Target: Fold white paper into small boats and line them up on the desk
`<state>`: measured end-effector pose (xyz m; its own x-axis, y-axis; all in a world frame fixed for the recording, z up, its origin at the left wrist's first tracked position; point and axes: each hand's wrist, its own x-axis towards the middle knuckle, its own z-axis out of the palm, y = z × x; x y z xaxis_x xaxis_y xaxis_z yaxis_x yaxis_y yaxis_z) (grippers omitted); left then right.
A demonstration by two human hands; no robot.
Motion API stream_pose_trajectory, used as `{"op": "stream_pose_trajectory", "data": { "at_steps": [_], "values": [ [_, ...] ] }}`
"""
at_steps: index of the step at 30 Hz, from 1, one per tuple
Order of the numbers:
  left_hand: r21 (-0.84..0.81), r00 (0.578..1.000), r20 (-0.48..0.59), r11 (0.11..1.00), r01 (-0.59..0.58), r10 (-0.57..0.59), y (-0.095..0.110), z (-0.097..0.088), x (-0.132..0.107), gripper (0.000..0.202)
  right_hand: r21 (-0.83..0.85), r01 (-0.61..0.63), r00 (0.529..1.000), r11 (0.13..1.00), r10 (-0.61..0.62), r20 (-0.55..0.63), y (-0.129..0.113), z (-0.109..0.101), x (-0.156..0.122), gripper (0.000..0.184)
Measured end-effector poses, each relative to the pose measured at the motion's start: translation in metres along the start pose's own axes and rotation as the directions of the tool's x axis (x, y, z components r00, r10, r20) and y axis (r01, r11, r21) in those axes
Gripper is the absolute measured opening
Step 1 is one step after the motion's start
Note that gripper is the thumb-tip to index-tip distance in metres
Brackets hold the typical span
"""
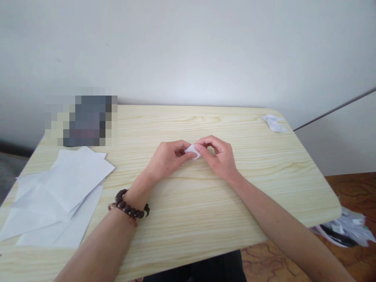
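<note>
A small folded piece of white paper point(192, 150) is held between my two hands, above the middle of the table point(188, 211). My left hand point(172, 158) pinches its left and lower side, the thumb lying across the front. On the upper right edge of the paper, the thumb and forefinger of my right hand point(217, 156) are closed. My fingers cover parts of the paper, so its full shape is hidden. A dark beaded bracelet point(129, 207) circles my left wrist.
Several white paper sheets point(73, 180) overlap at the table's left. Behind them lies a dark, pixelated object point(86, 121). A folded white paper shape point(274, 123) rests near the far right corner. Below the right edge, a bag-like heap point(349, 227) is on the floor.
</note>
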<state>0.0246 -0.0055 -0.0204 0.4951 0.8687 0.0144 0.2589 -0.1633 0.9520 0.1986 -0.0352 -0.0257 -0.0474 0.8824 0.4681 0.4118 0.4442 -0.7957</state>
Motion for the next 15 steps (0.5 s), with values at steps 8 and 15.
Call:
{"op": "stream_pose_trajectory", "data": {
  "at_steps": [8, 15],
  "values": [
    [-0.016, 1.0, 0.025, 1.0, 0.004, -0.004, 0.0037, 0.0011, 0.0, 0.026, 0.13, -0.06, 0.994, 0.99, 0.071, -0.082, 0.0079, 0.0065, -0.0029, 0.016],
    [0.002, 1.0, 0.03, 1.0, 0.006, -0.006, 0.0043, 0.0001, 0.0007, 0.027, 0.094, -0.05, 0.996, 0.994, 0.056, -0.065, 0.0053, 0.0048, -0.0022, 0.008]
  ]
}}
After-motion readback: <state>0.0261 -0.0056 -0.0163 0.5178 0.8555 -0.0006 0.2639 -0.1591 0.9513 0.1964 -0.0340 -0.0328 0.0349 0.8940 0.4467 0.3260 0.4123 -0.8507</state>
